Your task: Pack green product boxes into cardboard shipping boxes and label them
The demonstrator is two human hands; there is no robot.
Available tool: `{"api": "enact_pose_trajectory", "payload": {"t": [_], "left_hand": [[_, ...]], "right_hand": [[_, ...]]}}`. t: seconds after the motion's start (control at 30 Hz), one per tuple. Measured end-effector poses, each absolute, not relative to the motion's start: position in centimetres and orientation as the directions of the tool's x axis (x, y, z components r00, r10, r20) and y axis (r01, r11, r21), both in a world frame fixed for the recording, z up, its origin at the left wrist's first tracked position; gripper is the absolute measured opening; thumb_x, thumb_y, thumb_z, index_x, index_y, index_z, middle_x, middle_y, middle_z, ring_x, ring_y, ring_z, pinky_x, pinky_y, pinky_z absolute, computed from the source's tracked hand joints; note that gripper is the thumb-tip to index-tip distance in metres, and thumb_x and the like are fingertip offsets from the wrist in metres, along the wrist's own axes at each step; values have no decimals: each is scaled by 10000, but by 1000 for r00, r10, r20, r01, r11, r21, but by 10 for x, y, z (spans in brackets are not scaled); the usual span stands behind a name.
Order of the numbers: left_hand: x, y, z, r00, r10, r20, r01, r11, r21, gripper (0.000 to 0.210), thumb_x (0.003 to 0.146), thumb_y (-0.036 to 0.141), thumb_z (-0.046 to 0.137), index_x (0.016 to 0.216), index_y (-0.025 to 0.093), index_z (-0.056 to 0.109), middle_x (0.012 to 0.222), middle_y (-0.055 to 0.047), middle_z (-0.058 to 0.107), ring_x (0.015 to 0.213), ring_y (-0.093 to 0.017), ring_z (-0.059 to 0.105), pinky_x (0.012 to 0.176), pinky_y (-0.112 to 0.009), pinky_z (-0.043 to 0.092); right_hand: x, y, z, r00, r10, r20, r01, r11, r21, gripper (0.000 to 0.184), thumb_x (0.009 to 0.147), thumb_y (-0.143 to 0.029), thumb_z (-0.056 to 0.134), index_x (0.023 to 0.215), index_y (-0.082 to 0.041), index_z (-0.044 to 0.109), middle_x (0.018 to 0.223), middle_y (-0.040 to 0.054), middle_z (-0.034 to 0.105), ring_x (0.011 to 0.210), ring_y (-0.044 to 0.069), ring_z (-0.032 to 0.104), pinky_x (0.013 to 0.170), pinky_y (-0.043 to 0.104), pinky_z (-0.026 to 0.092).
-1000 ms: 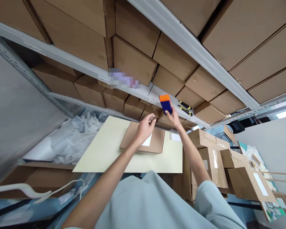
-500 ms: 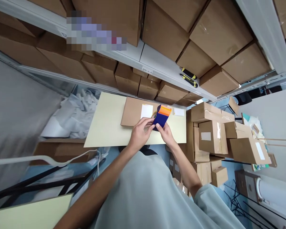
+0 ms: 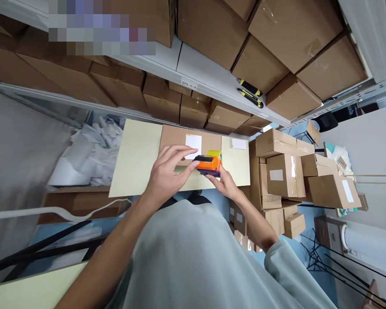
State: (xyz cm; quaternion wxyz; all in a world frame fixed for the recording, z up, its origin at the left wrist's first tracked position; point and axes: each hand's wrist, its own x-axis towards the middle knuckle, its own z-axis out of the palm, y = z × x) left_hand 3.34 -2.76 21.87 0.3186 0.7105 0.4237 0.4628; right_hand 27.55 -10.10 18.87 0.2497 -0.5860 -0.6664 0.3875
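Note:
My right hand [image 3: 224,183] grips a small orange and dark blue object [image 3: 209,164] by its right end and underside. The object has a black strip along its top and a yellow-green curved piece behind it; I cannot make out its exact kind. At its left end is my left hand [image 3: 170,171], fingers stretched out and apart, with the thumb tip at the object's edge. Both hands are above the pale yellow table [image 3: 131,159]. Behind them a flat cardboard box [image 3: 172,136] with a white label [image 3: 193,143] lies on the table.
A white label or card [image 3: 238,144] lies at the table's right. Cartons [image 3: 281,174] are stacked beyond that side. Crumpled white paper [image 3: 94,150] fills the left. A shelf above holds boxes and two yellow-black cutters [image 3: 250,92]. A white cable [image 3: 51,211] runs at lower left.
The object has been turned, so its orange side with the black strip now shows instead of its dark blue face. My left hand has moved left and spread its fingers. The view has shifted slightly.

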Motion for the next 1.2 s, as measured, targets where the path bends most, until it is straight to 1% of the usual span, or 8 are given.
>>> {"api": "enact_pose_trajectory", "payload": {"t": [0.1, 0.2, 0.33, 0.47, 0.73, 0.93, 1.07, 1.2], "left_hand": [[35, -22, 223, 282, 862, 421, 276, -493, 825, 209, 1068, 427, 722, 1219, 332, 831, 1154, -69, 801, 1131, -294, 749, 1043, -498, 665], [33, -23, 223, 333, 843, 422, 225, -506, 832, 210, 1072, 438, 718, 1210, 335, 837, 1159, -60, 808, 1107, -281, 760, 1041, -484, 665], [29, -26, 222, 364, 839, 405, 199, -494, 846, 222, 1088, 437, 693, 1210, 324, 839, 1156, -56, 812, 1090, -270, 764, 1024, -460, 670], [25, -27, 220, 394, 818, 419, 177, -515, 839, 199, 1093, 418, 692, 1164, 313, 844, 1128, -56, 820, 1063, -263, 769, 990, -442, 671], [17, -44, 209, 506, 788, 351, 139, -476, 868, 203, 1108, 408, 655, 1076, 324, 837, 1018, -46, 822, 957, -252, 759, 913, -423, 670], [33, -81, 181, 432, 865, 254, 225, -376, 899, 227, 1108, 399, 626, 1020, 310, 814, 983, -49, 812, 946, -241, 749, 883, -398, 673], [58, -108, 154, 359, 917, 175, 273, -282, 920, 217, 1104, 395, 620, 1029, 304, 802, 999, -58, 814, 952, -239, 755, 919, -399, 669], [95, -140, 118, 293, 956, 22, 298, -113, 948, 246, 1083, 440, 613, 994, 294, 790, 1002, -64, 821, 947, -239, 758, 907, -393, 658]], "right_hand": [[284, -102, 193, -190, 978, -85, 613, 50, -788, 443, 1167, -541, 601, 1497, -246, 597, 1385, 163, 777, 1273, 345, 756, 1138, 520, 627], [290, -102, 199, -209, 975, -73, 691, 95, -717, 411, 1167, -509, 612, 1475, -238, 616, 1361, 174, 764, 1267, 363, 734, 1129, 532, 614], [293, -105, 206, -265, 962, -73, 751, 159, -641, 371, 1180, -471, 590, 1464, -233, 613, 1321, 172, 759, 1246, 364, 719, 1101, 531, 609], [294, -112, 207, -323, 945, -48, 771, 233, -593, 283, 1183, -426, 568, 1367, -216, 621, 1240, 172, 769, 1154, 354, 725, 1044, 514, 612], [298, -140, 203, -398, 911, -106, 795, 285, -536, 215, 1176, -412, 565, 1245, -215, 618, 1143, 160, 768, 1085, 346, 732, 1020, 514, 605], [311, -161, 187, -438, 885, -159, 784, 290, -550, 277, 1189, -497, 565, 1245, -228, 606, 1130, 137, 762, 1071, 328, 734, 996, 491, 606], [338, -167, 165, -489, 837, -245, 789, 305, -534, 333, 1185, -569, 564, 1169, -237, 587, 1025, 111, 750, 959, 309, 732, 913, 455, 613], [379, -172, 139, -566, 754, -333, 783, 366, -502, 373, 1178, -599, 570, 1152, -227, 582, 967, 109, 754, 900, 300, 730, 882, 438, 612]]}}
